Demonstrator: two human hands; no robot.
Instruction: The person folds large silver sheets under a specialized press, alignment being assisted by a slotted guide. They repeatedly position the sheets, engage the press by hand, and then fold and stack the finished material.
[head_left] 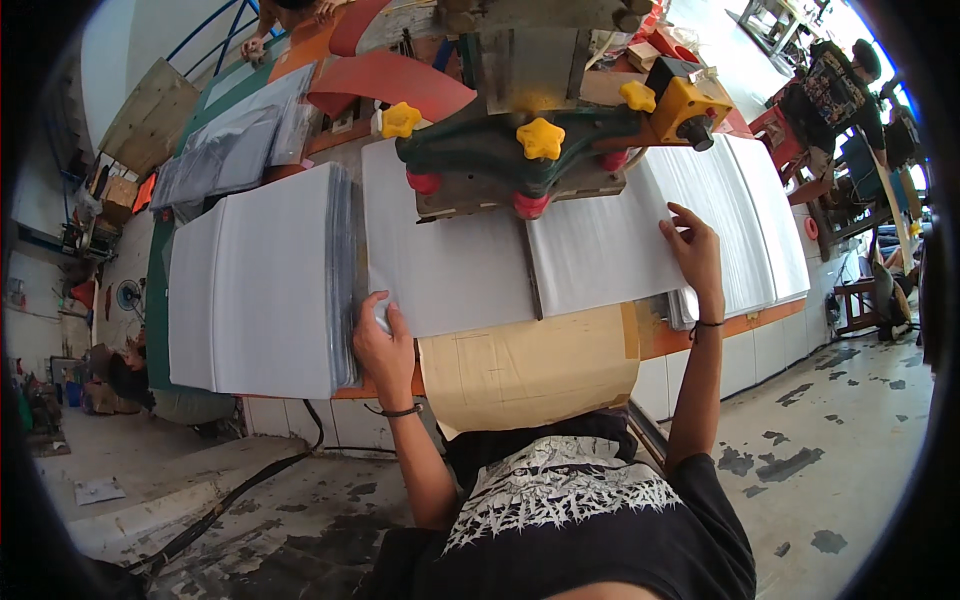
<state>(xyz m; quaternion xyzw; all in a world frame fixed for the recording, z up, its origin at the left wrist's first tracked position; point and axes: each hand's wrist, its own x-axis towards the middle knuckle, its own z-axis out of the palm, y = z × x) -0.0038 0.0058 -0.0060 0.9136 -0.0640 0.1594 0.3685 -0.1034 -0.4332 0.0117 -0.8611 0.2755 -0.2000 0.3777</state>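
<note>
A wide white cover [450, 260] lies opened out flat beneath the head of a green press [530, 150], with a dark strip [533, 270] down its middle. My left hand [385, 345] is at its near left corner, thumb and fingers curled about the edge. At the right edge, my right hand [692, 255] pinches the cover between thumb and fingers. The press has yellow star knobs [541, 139] and red feet, and its plate hides the cover's far middle part. Tan paper [530, 370] hangs over the table edge in front of me.
A stack of white covers [270, 290] stands left of me, another stack [750, 220] to the right. Clear plastic-wrapped sheets [225, 145] lie far left. Red strips [390, 85] curve behind the press, beside a yellow box [690, 100]. Other people are far left and at the right [830, 95].
</note>
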